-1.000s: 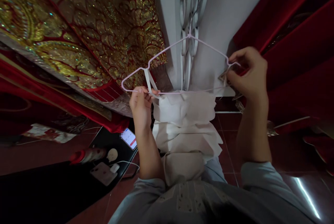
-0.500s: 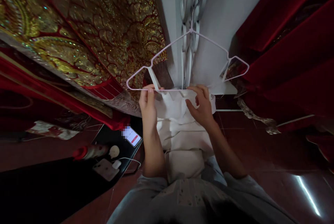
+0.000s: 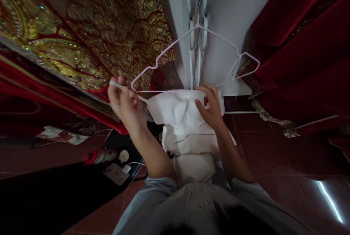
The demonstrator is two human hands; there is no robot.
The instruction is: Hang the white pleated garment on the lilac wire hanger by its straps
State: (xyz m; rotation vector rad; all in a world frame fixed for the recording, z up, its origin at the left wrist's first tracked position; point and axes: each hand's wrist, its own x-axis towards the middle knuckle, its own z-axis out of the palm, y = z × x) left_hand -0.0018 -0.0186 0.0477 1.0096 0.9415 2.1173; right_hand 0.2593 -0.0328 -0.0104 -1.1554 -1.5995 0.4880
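A pale pink clothes hanger (image 3: 198, 26) hangs by its metal hook in front of me. Below its bottom bar spreads a white garment (image 3: 175, 109); one of its straps (image 3: 236, 68) is looped over the hanger's right shoulder. My left hand (image 3: 126, 105) is closed on the garment's other strap (image 3: 116, 84), held out beyond the hanger's left end, clear of its notch. My right hand (image 3: 212, 105) has its fingers curled over the bottom bar at the garment's top edge, while the thumb lies lower, against the white cloth.
Gold-sequined red clothing (image 3: 136, 19) hangs close on the left, and dark red drapery (image 3: 300, 45) on the right. A white metal rack (image 3: 192, 52) stands behind the hanger. On a black bench (image 3: 68, 180) lie a phone (image 3: 116, 174) and a red-capped bottle (image 3: 101, 156).
My left hand has moved left, drawing the strap off the hanger's left shoulder and outward. My right hand stays at the bar. The garment's left side now spreads wider.
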